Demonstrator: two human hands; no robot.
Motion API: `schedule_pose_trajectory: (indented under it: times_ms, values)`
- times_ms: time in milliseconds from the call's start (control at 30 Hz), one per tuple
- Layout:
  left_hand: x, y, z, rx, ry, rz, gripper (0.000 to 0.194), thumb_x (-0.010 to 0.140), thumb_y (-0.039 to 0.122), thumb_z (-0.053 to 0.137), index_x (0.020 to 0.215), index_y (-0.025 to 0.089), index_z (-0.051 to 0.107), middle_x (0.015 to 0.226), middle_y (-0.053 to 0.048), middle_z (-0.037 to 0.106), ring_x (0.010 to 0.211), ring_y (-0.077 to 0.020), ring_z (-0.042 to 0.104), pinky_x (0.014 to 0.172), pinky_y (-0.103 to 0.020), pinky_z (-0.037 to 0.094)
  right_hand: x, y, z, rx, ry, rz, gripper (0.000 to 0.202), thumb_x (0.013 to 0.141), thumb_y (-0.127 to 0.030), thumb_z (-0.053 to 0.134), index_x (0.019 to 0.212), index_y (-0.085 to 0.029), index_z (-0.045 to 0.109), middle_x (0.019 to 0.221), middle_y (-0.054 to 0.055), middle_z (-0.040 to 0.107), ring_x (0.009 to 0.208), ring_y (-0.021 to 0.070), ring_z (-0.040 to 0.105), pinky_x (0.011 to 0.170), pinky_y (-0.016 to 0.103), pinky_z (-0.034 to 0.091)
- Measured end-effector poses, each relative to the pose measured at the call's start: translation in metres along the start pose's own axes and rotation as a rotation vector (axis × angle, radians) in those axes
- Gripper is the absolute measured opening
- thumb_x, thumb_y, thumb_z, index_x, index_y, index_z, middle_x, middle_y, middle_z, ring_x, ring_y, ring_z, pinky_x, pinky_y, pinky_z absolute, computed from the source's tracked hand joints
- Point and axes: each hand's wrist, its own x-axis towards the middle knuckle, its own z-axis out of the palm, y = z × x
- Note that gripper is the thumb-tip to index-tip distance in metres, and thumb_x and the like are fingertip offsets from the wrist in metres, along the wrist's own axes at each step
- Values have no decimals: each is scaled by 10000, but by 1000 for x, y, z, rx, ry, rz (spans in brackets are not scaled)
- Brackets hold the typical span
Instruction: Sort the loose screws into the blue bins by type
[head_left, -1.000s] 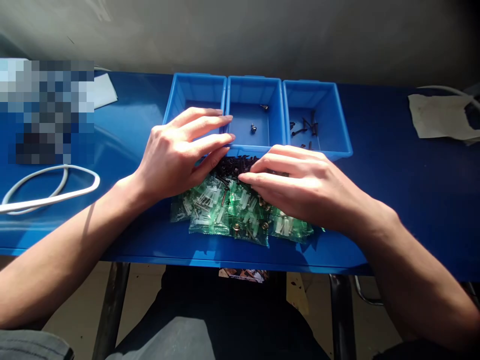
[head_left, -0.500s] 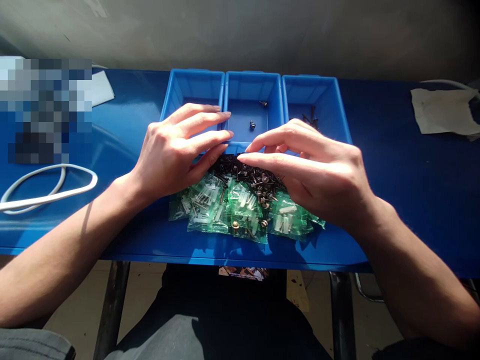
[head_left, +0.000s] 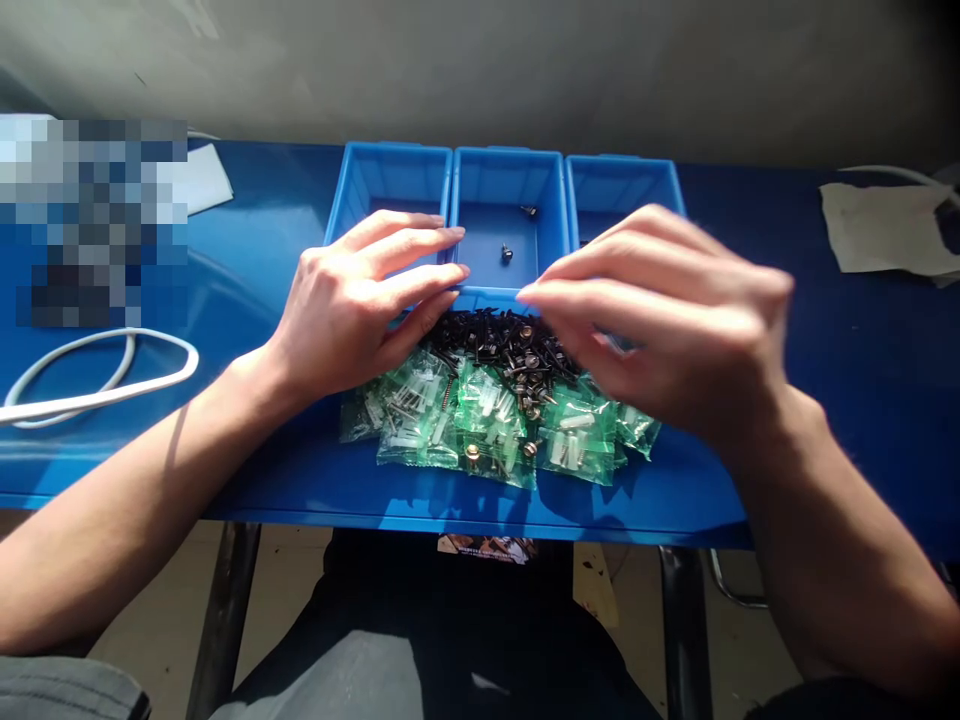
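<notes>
With right hand (head_left: 675, 320) pinched shut near middle bin (head_left: 491, 225), any held piece indiscernible; left hand (head_left: 352, 300) spread across left bin (head_left: 397, 175).
Screws (head_left: 484, 338) heaped before bins, green packets (head_left: 491, 400) toward front edge; blue desk (head_left: 795, 400) stretching right to paper (head_left: 874, 228).

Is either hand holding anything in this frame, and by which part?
It cannot be told for the right hand: its fingertips come together near the dark screws, but nothing shows between them. The left hand shows nothing held.

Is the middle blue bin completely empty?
No, two small dark screws lie apart from each other inside the middle blue bin.
</notes>
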Motion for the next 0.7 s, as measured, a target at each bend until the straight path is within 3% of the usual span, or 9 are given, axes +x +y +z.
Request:
schedule_pose_trajectory:
  times_ms: [67,167,400,533,700]
  values:
    - [0,1,0,1,-1,-2,242,1150,271,658,1347,324,788,1530,-52,762,1453,-327,743,1138,-586,736,2,-10,4,30,-137,-66,215,1116,-96,657,1250,-202,788,1182,72,870,1000,222,773,842,410,683]
    - [0,1,0,8,-7,-12,236,1157,289,652,1343,341,787,1534,-36,761,1457,-318,740,1163,-582,726,2,-19,8,-27,-245,-91,273,1137,-71,593,1298,-191,779,1220,76,868,1073,240,776,850,409,663]
    - [0,1,-1,-22,-9,-26,278,1148,290,659,1380,385,779,1551,-19,749,1467,-316,733,1169,-601,719,-2,-17,9,-31,-279,-98,240,1113,-69,608,1188,-164,816,1109,109,852,1010,275,755,788,445,625]
    - [0,1,1,-20,-17,-34,267,1159,304,645,1375,390,777,1563,-10,741,1477,-316,725,1160,-619,718,1,-23,7,20,-137,11,264,1125,-118,637,1264,-268,805,1087,62,838,970,230,778,800,411,654]
    - [0,0,0,-22,6,-13,254,1160,309,640,1360,361,787,1550,-10,750,1454,-318,737,1158,-621,720,6,-30,2,216,79,285,251,1106,-92,696,1298,-226,787,1164,79,838,991,189,779,870,379,684]
